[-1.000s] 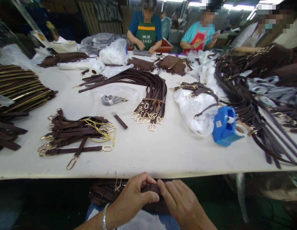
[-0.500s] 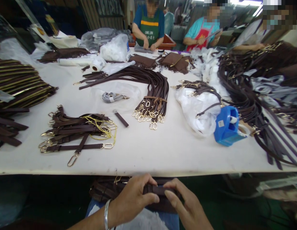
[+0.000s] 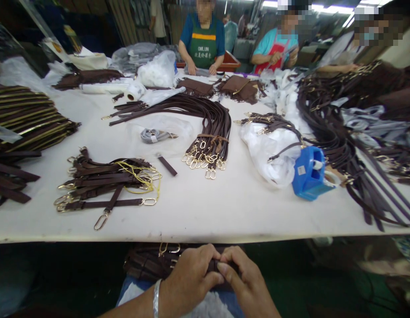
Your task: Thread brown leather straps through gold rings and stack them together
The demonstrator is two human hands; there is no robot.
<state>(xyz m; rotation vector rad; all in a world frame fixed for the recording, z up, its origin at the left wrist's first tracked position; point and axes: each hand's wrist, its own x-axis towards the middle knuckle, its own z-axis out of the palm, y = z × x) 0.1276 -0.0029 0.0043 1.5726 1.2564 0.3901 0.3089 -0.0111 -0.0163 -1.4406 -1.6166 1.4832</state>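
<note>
Below the table's front edge, my left hand (image 3: 193, 276) and my right hand (image 3: 241, 271) meet over a dark brown strap (image 3: 212, 266). Thumb and fingers of each hand are closed on it, and the fingertips of the two hands almost touch. Most of the strap is hidden behind my fingers. Under my hands, over my lap, lies a bundle of brown straps (image 3: 145, 265) with gold-coloured metal rings at its top edge. A silvery bracelet circles my left wrist.
On the white table (image 3: 191, 212) lie a pile of short straps with gold clasps (image 3: 105, 176), a bundle of long straps (image 3: 218, 119), a loose strip (image 3: 167, 165), a blue tape dispenser (image 3: 309, 174) and plastic bags (image 3: 271, 154). Several people stand across and to the right.
My right hand has moved left against my left hand, and both hands now pinch the strap close together. Less of the strap shows. The view has shifted slightly.
</note>
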